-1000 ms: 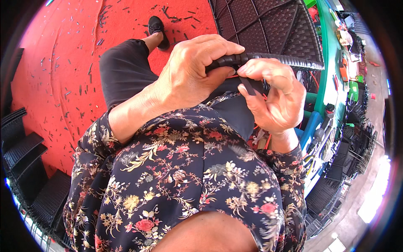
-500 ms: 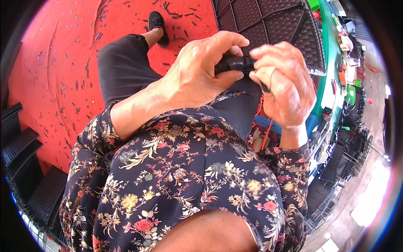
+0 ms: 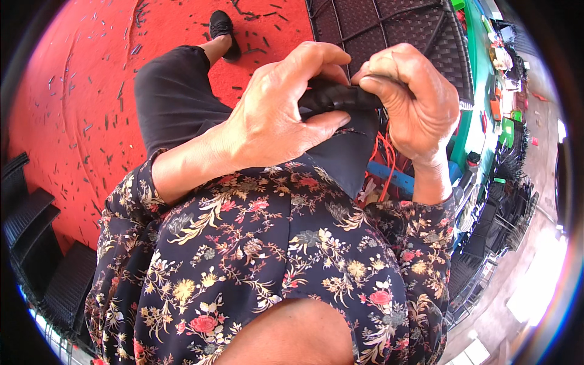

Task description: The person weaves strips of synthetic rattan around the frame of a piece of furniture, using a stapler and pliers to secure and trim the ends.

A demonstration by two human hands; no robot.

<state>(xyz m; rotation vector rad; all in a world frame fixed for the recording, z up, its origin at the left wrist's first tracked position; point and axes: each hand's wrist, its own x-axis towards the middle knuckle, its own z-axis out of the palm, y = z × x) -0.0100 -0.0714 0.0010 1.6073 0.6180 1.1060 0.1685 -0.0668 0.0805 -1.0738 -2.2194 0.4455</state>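
Over my lap, my left hand (image 3: 277, 106) is curled around a dark bundle of flat, shiny black strip (image 3: 344, 97), thumb below and fingers above. My right hand (image 3: 410, 100) is closed in a pinch at the bundle's right end, thumb and forefinger together on the strip. The two hands almost meet at the fingertips. Part of the bundle is hidden inside my left palm, so its full shape cannot be told. Just beyond my hands lies a dark brown woven panel (image 3: 420, 30) crossed by thin black strands.
Red floor covering (image 3: 67, 134) on the left is scattered with small black scraps. Black woven pieces (image 3: 70, 274) stand stacked at lower left. To the right are a green edge (image 3: 477, 73), a blue object (image 3: 395, 179) with orange cord (image 3: 384, 152), and dark woven items (image 3: 480, 243).
My right hand has turned and risen, its fingers now closing in a pinch on the strip's right end. My left hand has shifted slightly left, still around the bundle.
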